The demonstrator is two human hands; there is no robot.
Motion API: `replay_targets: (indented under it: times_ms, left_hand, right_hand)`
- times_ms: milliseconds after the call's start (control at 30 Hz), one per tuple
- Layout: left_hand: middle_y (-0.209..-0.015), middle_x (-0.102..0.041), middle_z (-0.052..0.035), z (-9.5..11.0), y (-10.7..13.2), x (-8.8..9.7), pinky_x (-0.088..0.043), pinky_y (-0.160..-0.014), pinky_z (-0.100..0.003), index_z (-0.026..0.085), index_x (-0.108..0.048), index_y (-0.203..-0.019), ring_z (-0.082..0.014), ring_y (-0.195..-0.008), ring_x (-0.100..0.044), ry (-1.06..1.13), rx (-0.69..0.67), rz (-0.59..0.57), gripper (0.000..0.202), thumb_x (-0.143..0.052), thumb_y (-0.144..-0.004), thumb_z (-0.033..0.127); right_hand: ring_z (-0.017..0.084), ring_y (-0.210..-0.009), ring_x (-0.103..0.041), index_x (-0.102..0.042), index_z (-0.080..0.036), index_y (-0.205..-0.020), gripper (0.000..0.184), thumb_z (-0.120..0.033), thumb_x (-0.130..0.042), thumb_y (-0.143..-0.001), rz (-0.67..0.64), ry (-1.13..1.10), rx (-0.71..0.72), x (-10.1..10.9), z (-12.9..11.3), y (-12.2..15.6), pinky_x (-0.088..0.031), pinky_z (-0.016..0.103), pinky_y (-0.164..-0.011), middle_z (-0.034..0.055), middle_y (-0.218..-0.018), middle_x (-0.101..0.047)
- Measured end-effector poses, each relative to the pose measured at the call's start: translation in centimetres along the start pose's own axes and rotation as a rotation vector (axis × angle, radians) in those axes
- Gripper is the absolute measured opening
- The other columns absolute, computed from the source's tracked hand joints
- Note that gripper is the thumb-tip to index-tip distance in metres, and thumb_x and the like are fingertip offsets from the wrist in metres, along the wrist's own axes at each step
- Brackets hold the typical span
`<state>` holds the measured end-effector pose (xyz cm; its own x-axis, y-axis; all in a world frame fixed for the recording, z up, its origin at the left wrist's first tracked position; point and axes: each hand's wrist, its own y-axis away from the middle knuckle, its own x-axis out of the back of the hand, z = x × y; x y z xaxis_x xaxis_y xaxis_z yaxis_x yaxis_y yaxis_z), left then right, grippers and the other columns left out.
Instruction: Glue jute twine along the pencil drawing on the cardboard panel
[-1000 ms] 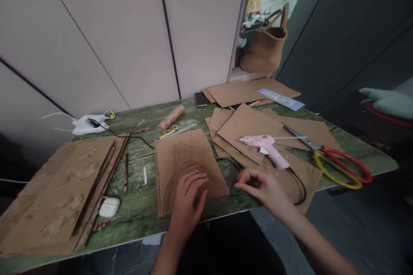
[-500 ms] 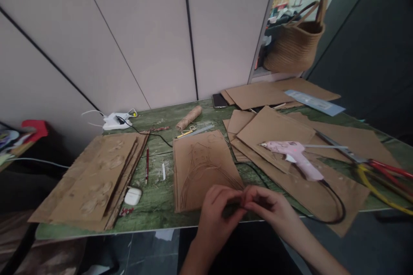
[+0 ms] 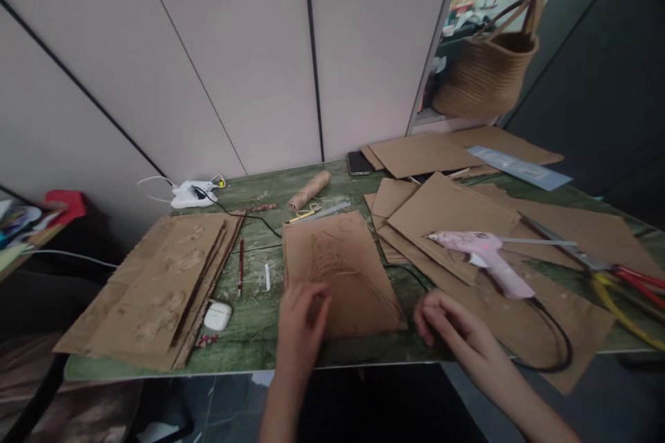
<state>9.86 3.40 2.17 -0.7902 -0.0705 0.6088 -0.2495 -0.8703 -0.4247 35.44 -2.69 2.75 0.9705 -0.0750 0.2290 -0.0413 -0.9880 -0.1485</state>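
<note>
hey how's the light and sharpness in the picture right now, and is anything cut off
Head view, dim overall, very dark below the table and toward the upper right; same view, left hand and right hand slightly soft; same view, scissors cut off at the right edge.

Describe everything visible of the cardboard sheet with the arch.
The brown cardboard sheet lies flat on the green table, near the table's front edge. It looks four-sided, and its left edge seems layered. Thin lines form an arch, a tower-like shape above it and a loop near the far right corner. The left hand covers part of it, contact unclear; the right hand is apart.
</note>
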Motion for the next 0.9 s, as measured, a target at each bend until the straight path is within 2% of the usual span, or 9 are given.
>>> replay_targets:
  times_ms: [100,200,267,433,700,833,900]
  left_hand:
    - [-0.100,-0.069,-0.0063,-2.5,-1.2,1.2,-0.049,-0.086,-0.040,0.022,-0.068,-0.106,-0.0244,-0.095,-0.062,-0.169,0.076,0.038,0.019,-0.056,-0.091,0.017]
    - [-0.105,-0.069,-0.0063,-3.8,-1.8,1.5,-0.048,-0.089,-0.040,0.023,-0.069,-0.112,-0.0242,-0.100,-0.060,-0.246,0.057,-0.062,0.033,-0.050,-0.090,0.007]
    - [-0.103,-0.069,-0.0058,-4.1,-2.1,1.4,-0.048,-0.089,-0.040,0.023,-0.071,-0.107,-0.0236,-0.098,-0.060,-0.288,0.039,-0.117,0.032,-0.049,-0.090,0.006]
    - [-0.095,-0.068,-0.0047,-3.8,-2.6,1.1,-0.047,-0.083,-0.040,0.021,-0.071,-0.090,-0.0242,-0.090,-0.058,-0.371,0.058,-0.160,0.015,-0.059,-0.092,0.013]
    - [-0.101,-0.065,-0.0051,-3.4,-2.4,1.6,-0.046,-0.087,-0.038,0.019,-0.066,-0.092,-0.0239,-0.096,-0.056,-0.386,0.054,-0.246,0.013,-0.058,-0.092,0.010]
    - [-0.109,-0.065,-0.0038,-3.4,-2.3,2.3,-0.044,-0.090,-0.041,0.024,-0.068,-0.103,-0.0253,-0.103,-0.056,-0.357,0.058,-0.314,0.018,-0.068,-0.087,0.016]
    - [-0.110,-0.065,-0.0030,-3.5,-2.4,2.4,-0.043,-0.091,-0.041,0.025,-0.069,-0.102,-0.0256,-0.105,-0.056,-0.355,0.061,-0.331,0.018,-0.071,-0.085,0.017]
  right_hand:
    - [0.013,-0.061,-0.060,-0.058,-0.024,-0.097,0.028,-0.052,-0.057,-0.095,0.100,-0.108,0.032,0.2,0.2,-0.3,-0.050,0.022,-0.058,0.0010,-0.077,-0.064]
    - [0.013,-0.065,-0.062,-0.057,-0.027,-0.108,0.026,-0.049,-0.060,-0.094,0.128,-0.140,0.071,0.2,0.3,-0.3,-0.053,0.021,-0.059,0.0014,-0.083,-0.065]
    - [0.012,-0.065,-0.062,-0.058,-0.027,-0.108,0.024,-0.047,-0.060,-0.095,0.119,-0.140,0.075,0.1,0.3,-0.1,-0.053,0.021,-0.059,0.0013,-0.082,-0.065]
    - [0.013,-0.065,-0.062,-0.058,-0.026,-0.107,0.027,-0.051,-0.057,-0.096,0.082,-0.136,0.040,-0.7,0.6,0.3,-0.053,0.022,-0.059,0.0025,-0.082,-0.065]
    - [0.014,-0.066,-0.061,-0.056,-0.025,-0.109,0.030,-0.052,-0.055,-0.096,0.015,-0.162,0.016,-2.0,0.8,0.4,-0.051,0.024,-0.059,0.0035,-0.083,-0.065]
    - [0.014,-0.066,-0.061,-0.056,-0.025,-0.110,0.028,-0.050,-0.054,-0.097,-0.003,-0.162,0.013,-2.0,0.8,0.3,-0.052,0.024,-0.060,0.0035,-0.084,-0.065]
    - [0.014,-0.065,-0.061,-0.057,-0.025,-0.109,0.029,-0.051,-0.054,-0.097,-0.002,-0.159,0.014,-2.0,0.7,0.3,-0.052,0.025,-0.059,0.0034,-0.083,-0.065]
